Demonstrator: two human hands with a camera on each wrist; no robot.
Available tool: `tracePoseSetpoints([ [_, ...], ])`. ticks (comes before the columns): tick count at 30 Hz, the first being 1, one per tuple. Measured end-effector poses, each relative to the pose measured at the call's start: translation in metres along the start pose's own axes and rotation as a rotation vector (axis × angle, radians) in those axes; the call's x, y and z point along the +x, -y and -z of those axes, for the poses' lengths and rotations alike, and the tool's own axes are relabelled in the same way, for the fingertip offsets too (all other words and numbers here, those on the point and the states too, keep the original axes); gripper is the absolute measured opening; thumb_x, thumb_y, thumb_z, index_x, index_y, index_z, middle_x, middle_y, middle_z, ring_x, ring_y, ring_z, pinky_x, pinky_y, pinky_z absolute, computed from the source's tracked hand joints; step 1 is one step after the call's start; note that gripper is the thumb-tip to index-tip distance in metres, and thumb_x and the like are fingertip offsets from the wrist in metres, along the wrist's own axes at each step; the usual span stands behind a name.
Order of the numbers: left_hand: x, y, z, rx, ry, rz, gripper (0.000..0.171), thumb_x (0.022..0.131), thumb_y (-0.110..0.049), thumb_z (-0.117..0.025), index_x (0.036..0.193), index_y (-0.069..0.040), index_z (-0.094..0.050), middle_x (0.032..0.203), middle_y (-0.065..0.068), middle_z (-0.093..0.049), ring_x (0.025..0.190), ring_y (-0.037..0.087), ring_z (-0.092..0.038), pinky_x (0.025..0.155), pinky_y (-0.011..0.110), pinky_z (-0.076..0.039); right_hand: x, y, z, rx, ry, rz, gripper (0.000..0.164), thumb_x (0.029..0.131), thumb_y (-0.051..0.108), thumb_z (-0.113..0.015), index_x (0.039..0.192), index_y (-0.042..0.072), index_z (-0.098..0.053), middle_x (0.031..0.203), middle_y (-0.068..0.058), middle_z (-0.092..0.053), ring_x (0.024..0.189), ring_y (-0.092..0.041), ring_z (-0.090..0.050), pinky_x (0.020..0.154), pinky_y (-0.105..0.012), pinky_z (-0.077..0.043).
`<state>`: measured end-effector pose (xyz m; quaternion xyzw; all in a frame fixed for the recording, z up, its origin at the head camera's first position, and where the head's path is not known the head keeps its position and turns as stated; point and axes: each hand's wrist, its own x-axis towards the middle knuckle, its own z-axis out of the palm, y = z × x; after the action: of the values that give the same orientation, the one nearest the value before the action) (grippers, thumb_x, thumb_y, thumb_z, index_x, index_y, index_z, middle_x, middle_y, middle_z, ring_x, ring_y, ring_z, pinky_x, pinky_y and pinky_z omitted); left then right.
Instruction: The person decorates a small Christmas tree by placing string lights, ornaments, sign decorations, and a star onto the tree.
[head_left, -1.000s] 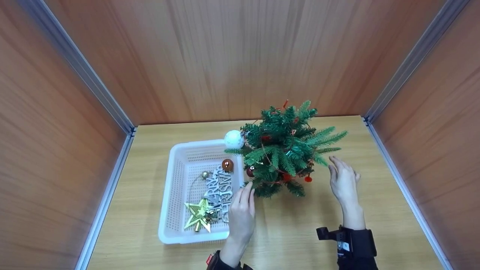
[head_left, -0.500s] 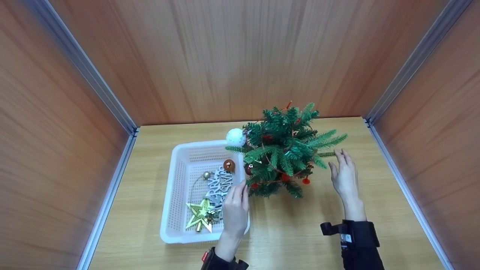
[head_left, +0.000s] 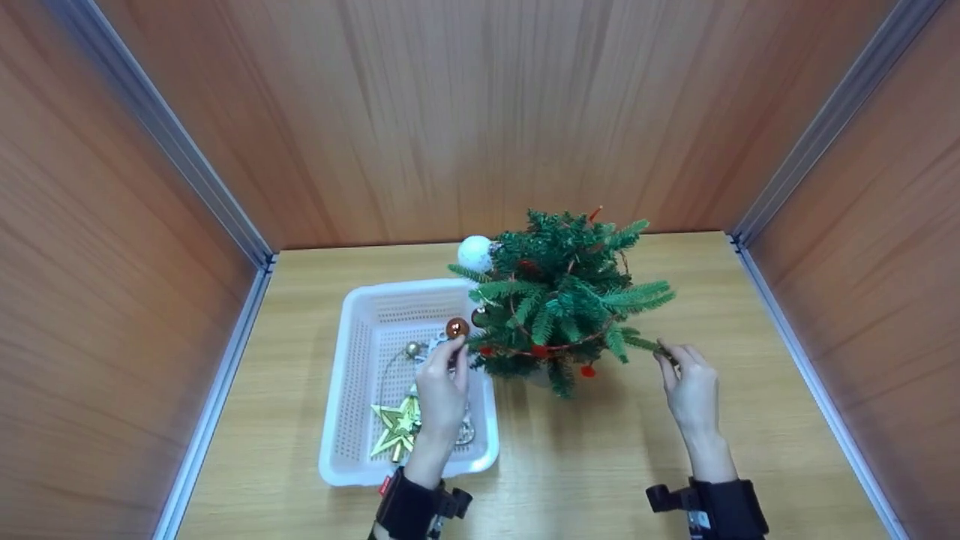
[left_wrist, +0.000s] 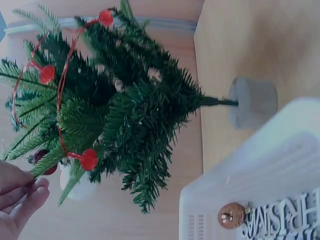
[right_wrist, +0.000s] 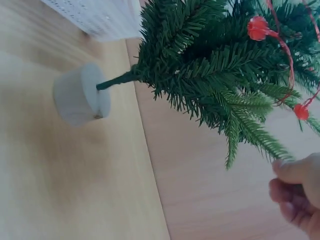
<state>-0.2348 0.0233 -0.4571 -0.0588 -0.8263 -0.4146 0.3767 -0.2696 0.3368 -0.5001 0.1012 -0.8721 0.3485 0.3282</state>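
The tabletop [head_left: 577, 465] in front of me is pale, yellowish wood grain. A white perforated basket [head_left: 334, 420] sits on it, near the round grey base [left_wrist: 256, 105] of a green tree [head_left: 566, 300].

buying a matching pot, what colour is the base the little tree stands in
Light grey; the base shows best in the right wrist view.

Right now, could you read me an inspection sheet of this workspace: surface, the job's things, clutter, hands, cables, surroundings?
Surface: light wood-grain table.
Job's things: small green tree standing, its stem in a grey base; red garland on its branches.
Clutter: white basket holding gold star, silver lettering, copper bauble.
Hands: left hand pinches a branch tip; right hand pinches another opposite.
Cables: nothing seen.
Surroundings: wood-grain walls, grey metal corner strips.
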Motion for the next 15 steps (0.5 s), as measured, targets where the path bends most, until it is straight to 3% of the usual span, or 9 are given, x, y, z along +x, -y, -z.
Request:
tracePoseSetpoints([
  [4,0.012,0.01,0.005,-0.019,0.005,0.08,0.014,0.074,0.01,-0.063,0.087,0.006,-0.064,0.083,0.017,-0.065,0.069,0.022,-0.062,0.061,0.022,-0.051,-0.008,0.013,0.001,0.082,-0.039,0.085,0.025,0.065,-0.013,-0.071,0.088,-0.007,-0.065,0.074,-0.013,-0.063,0.062,-0.022,-0.059,0.061,-0.012,-0.046],
  [7,0.021,0.016,0.008,-0.024,0.027,0.144,0.013,0.075,0.009,-0.063,0.087,0.006,-0.064,0.082,0.017,-0.065,0.068,0.022,-0.062,0.061,0.023,-0.051,-0.013,0.023,0.001,0.157,-0.057,0.113,0.026,0.062,-0.015,-0.071,0.087,-0.007,-0.065,0.074,-0.013,-0.063,0.062,-0.022,-0.059,0.065,-0.008,-0.044],
  [15,0.042,0.028,0.01,-0.019,0.12,0.206,0.011,0.078,0.006,-0.061,0.089,0.006,-0.064,0.084,0.017,-0.064,0.073,0.023,-0.061,0.064,0.025,-0.051,-0.025,0.047,-0.003,0.246,-0.068,0.226,0.031,0.058,-0.015,-0.073,0.086,-0.003,-0.067,0.075,-0.009,-0.064,0.063,-0.018,-0.061,0.065,-0.012,-0.047],
])
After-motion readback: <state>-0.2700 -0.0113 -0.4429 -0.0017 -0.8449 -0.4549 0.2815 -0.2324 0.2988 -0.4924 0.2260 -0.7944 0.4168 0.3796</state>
